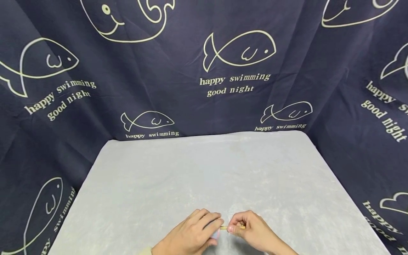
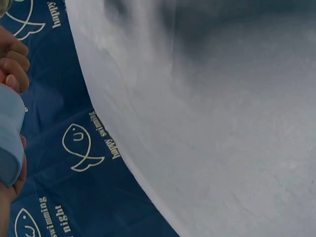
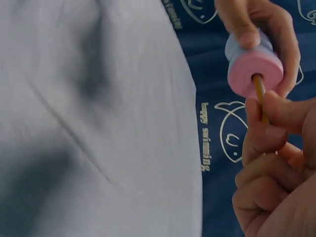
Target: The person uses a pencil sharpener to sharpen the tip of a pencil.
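Note:
My left hand (image 1: pixel 191 232) grips a light-blue pencil sharpener (image 2: pixel 9 131) with a round pink end (image 3: pixel 244 79). In the right wrist view, the thumb lies along the sharpener's blue body and the other fingers wrap its far side. A thin yellow pencil (image 3: pixel 259 89) enters the hole in the pink end. My right hand (image 1: pixel 251 228) pinches this pencil between thumb and fingertips, close to the sharpener. The pencil's inserted tip is hidden inside. Both hands are near the front of the table, the fingers only a short gap apart.
A pale grey cloth covers the table (image 1: pixel 216 173). Dark blue curtains (image 1: pixel 191 78) printed with white fish and lettering hang behind it and on both sides. The table's rounded edge (image 3: pixel 193 91) shows beside the hands in the right wrist view.

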A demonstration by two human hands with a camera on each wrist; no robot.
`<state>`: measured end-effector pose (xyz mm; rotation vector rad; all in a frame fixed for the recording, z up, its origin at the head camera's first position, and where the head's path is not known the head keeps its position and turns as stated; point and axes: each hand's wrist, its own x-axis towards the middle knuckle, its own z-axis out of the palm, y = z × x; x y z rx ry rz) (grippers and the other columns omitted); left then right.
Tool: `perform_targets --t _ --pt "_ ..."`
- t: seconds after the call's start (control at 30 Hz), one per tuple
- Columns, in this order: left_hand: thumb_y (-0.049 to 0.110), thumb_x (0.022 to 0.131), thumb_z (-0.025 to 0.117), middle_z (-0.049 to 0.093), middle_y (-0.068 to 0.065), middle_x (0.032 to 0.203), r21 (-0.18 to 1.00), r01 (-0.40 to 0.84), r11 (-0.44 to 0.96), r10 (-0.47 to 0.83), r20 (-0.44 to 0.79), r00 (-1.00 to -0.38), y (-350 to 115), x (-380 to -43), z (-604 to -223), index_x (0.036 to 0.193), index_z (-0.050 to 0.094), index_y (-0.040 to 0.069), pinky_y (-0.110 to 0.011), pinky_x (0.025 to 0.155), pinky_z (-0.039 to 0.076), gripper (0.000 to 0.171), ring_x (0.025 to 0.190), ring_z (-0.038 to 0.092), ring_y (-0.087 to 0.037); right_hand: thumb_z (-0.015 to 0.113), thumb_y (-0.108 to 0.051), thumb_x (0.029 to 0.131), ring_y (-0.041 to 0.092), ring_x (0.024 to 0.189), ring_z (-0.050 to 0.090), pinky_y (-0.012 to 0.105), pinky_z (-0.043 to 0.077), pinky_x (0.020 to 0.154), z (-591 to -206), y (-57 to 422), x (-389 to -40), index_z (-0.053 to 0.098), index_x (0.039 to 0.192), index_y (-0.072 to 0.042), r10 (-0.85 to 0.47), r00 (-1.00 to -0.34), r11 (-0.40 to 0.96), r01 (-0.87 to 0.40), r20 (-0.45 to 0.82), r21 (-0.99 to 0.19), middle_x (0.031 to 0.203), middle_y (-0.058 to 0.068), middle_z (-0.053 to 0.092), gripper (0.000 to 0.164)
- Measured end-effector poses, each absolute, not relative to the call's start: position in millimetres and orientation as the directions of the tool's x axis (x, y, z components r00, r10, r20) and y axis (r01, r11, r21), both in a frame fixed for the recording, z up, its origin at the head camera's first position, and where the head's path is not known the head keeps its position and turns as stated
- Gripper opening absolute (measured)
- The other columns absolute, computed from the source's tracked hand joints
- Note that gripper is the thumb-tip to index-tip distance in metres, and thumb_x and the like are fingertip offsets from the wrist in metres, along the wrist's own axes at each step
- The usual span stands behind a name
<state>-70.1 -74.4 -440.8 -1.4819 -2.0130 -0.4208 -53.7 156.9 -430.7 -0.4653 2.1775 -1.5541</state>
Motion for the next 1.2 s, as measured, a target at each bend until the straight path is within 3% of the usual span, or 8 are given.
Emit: perform_targets --t 0.17,0.3,0.43,0.6,0.7,0.83,1.07,1.2 --pt "0.037 0.104 0.026 0.061 -0.003 0.111 -0.038 0.943 0.331 0.762 0.6 -0.244 -76.3 -72.0 -439.4 0.116 0.056 0.006 -0.023 0.082 0.046 0.045 0.091 0.056 -0.012 0.064 -0.03 0.089 -0.004 0.05 0.035 0.016 0.034 0.045 -432.3 155.9 -51.2 0.069 0.088 -0.012 -0.444 -0.892 0.429 -0.124 -0.089 -0.895 0.061 -0.012 0.046 0.018" --pt "0.036 0.102 0.037 0.062 -0.004 0.113 0.063 0.939 0.337 0.773 0.551 -0.314 -80.6 -79.9 -433.4 0.119 0.057 0.006 -0.023 0.085 0.048 0.04 0.095 0.059 -0.013 0.066 -0.023 0.088 -0.007 0.055 0.036 0.017 0.037 0.048 -439.8 151.2 -47.6 0.064 0.097 -0.014 -0.401 -0.898 0.449 -0.366 0.182 -0.815 0.069 -0.013 0.052 0.013" --pt "0.029 0.095 0.057 0.063 -0.005 0.115 0.287 0.885 0.367 0.767 0.444 -0.463 -85.9 -88.4 -422.6 0.12 0.06 0.004 -0.026 0.087 0.05 0.035 0.102 0.061 -0.015 0.07 -0.014 0.085 -0.008 0.064 0.041 0.013 0.038 0.051 -446.0 145.8 -47.6 0.06 0.106 -0.017 -0.379 -0.789 0.494 -0.614 0.483 -0.616 0.081 -0.014 0.057 0.024" --pt "0.021 0.09 0.063 0.063 -0.005 0.118 0.476 0.78 0.405 0.733 0.341 -0.589 -90.0 -94.1 -411.0 0.122 0.06 0.006 -0.029 0.083 0.052 0.035 0.104 0.061 -0.017 0.07 -0.019 0.085 0.004 0.083 0.055 0.015 0.041 0.073 -448.3 145.7 -53.3 0.059 0.116 -0.014 -0.41 -0.673 0.559 -0.718 0.615 -0.414 0.101 -0.009 0.062 0.033" --pt "0.02 0.09 0.064 0.064 -0.005 0.117 0.523 0.758 0.391 0.713 0.349 -0.608 -90.5 -96.2 -408.8 0.122 0.061 0.007 -0.029 0.082 0.052 0.035 0.102 0.061 -0.015 0.058 -0.024 0.095 0.009 0.085 0.056 0.019 0.04 0.078 -448.6 146.1 -56.8 0.061 0.116 -0.008 -0.433 -0.598 0.588 -0.755 0.675 -0.291 0.104 -0.005 0.062 0.026" --pt "0.018 0.09 0.064 0.066 -0.004 0.114 0.622 0.698 0.356 0.692 0.327 -0.644 -90.8 -94.5 -409.8 0.121 0.061 0.008 -0.023 0.077 0.051 0.033 0.095 0.061 -0.01 0.039 -0.026 0.103 0.007 0.072 0.05 0.018 0.037 0.065 -447.1 142.6 -60.4 0.064 0.107 -0.007 -0.44 -0.491 0.627 -0.767 0.752 -0.133 0.092 -0.005 0.06 0.032" --pt "0.017 0.092 0.062 0.067 -0.005 0.108 0.758 0.607 0.241 0.671 0.321 -0.668 -87.0 -85.2 -417.5 0.121 0.06 0.009 -0.016 0.065 0.047 0.03 0.079 0.054 -0.002 0.043 -0.026 0.102 0.001 0.054 0.028 0.009 0.02 0.051 -436.1 136.1 -68.4 0.068 0.084 -0.011 -0.404 -0.298 0.643 -0.765 0.865 0.037 0.066 -0.009 0.044 0.035" --pt "0.015 0.089 0.064 0.066 -0.005 0.106 0.631 0.735 0.248 0.637 0.465 -0.615 -85.1 -82.5 -424.3 0.118 0.061 0.005 -0.015 0.069 0.048 0.032 0.082 0.058 -0.005 0.043 -0.029 0.102 -0.004 0.052 0.023 0.004 0.016 0.048 -436.8 135.0 -72.3 0.066 0.081 -0.014 -0.421 -0.325 0.603 -0.798 0.847 -0.006 0.062 -0.011 0.04 0.035"
